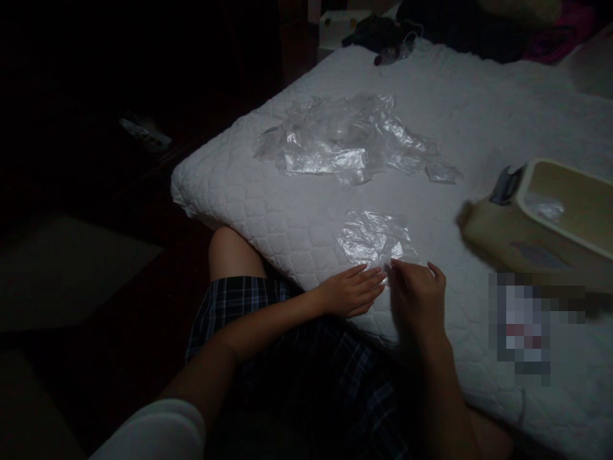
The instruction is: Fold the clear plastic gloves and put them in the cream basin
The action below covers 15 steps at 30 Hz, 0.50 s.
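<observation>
- A white quilted mattress (258,191) stood in a dim room, a heap of clear plastic (330,131) on it.
- A clear plastic sheet (373,233) lay nearer, left of a beige bin (498,233).
- The left hand (352,291) rested, fingers extended, at the sheet's near edge.
- The right hand (424,284) curled there; whether it pinched plastic could not be told.
</observation>
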### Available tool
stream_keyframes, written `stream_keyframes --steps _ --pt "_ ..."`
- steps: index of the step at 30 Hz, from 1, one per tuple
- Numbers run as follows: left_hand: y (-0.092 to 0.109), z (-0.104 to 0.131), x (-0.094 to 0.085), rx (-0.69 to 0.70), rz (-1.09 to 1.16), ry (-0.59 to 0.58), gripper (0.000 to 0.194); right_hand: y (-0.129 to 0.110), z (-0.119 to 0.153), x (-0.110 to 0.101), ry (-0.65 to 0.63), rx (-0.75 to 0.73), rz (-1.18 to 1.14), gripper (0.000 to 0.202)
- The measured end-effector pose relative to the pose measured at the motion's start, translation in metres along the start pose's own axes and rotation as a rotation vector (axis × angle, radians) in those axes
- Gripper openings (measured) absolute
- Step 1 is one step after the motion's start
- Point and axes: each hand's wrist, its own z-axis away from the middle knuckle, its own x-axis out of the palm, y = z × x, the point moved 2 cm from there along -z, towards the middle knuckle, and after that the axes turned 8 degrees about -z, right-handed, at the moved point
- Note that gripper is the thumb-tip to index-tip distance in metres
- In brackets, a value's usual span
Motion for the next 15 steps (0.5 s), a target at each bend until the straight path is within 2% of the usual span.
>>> stream_keyframes --steps 3,9,11,13,15 --pt "0.0 0.0 0.0 -0.001 0.021 -0.048 0.045 0.003 0.004 -0.012 0.072 0.104 -0.053 0.024" --pt "-0.001 -0.002 -0.002 -0.001 0.047 -0.088 0.046 0.018 0.019 -0.043 0.315 0.583 -0.112 0.037" --pt "-0.001 -0.002 -0.003 -0.003 0.045 -0.087 0.045 0.027 0.026 -0.049 0.305 0.722 -0.145 0.041" --pt "-0.001 -0.002 -0.003 -0.003 0.034 -0.073 0.044 0.037 0.034 -0.052 0.236 0.823 -0.194 0.043" --pt "-0.001 -0.002 -0.002 -0.004 0.021 -0.055 0.044 0.042 0.039 -0.052 0.129 0.833 -0.277 0.044"
